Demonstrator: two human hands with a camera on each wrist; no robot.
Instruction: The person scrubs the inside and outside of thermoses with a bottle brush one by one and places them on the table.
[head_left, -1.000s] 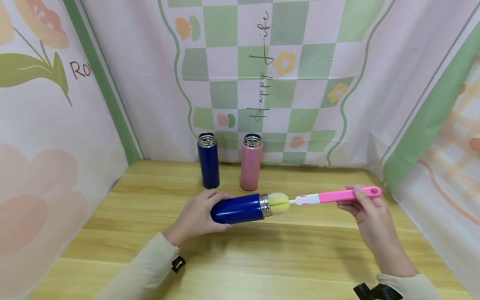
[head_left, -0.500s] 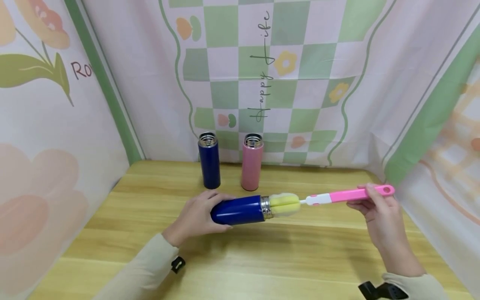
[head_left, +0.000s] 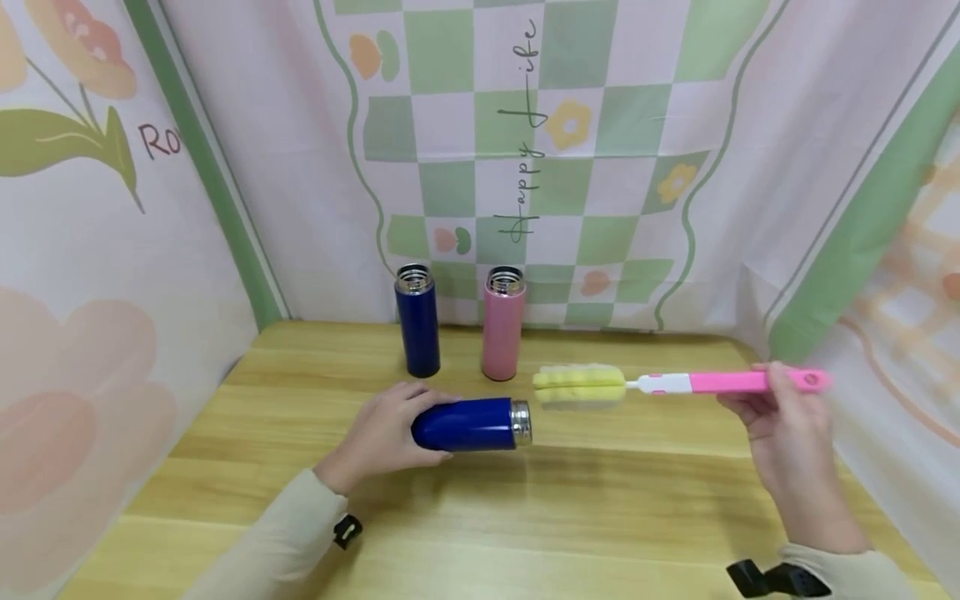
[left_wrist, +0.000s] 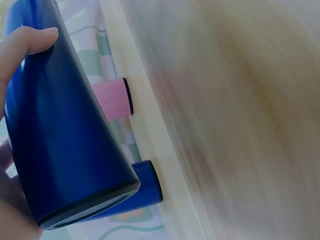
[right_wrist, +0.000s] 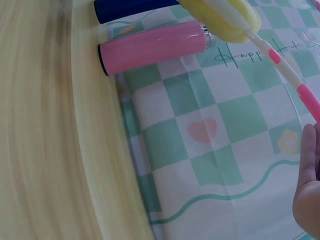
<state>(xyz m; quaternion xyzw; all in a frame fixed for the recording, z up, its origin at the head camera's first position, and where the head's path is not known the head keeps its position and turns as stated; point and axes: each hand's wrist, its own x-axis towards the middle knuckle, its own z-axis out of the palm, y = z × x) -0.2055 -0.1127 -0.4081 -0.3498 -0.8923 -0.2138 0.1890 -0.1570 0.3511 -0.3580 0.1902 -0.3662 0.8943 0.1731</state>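
My left hand (head_left: 386,433) grips a blue metal bottle (head_left: 468,425) round its base end. The bottle lies almost level, its bare steel mouth (head_left: 521,422) facing right. In the left wrist view, the thumb (left_wrist: 42,40) lies along the blue side and the dark base points toward the camera. With the right hand (head_left: 795,442) I pinch the pink handle (head_left: 727,382) of a bottle brush. Its yellow and white sponge head (head_left: 579,387) is outside the bottle, just right of and above the mouth. The right wrist view shows the sponge head (right_wrist: 230,20) and part of the handle.
Behind the hands, a dark blue bottle (head_left: 418,325) and a pink bottle (head_left: 503,329) stand upright without lids on the wooden table (head_left: 600,517). A checked curtain (head_left: 502,125) hangs at the table's back edge, with more curtain on both sides.
The right hand has moved right, and the brush's sponge head has come fully out of the blue bottle's mouth. The left hand and its bottle have shifted slightly left, the bottle now more level.
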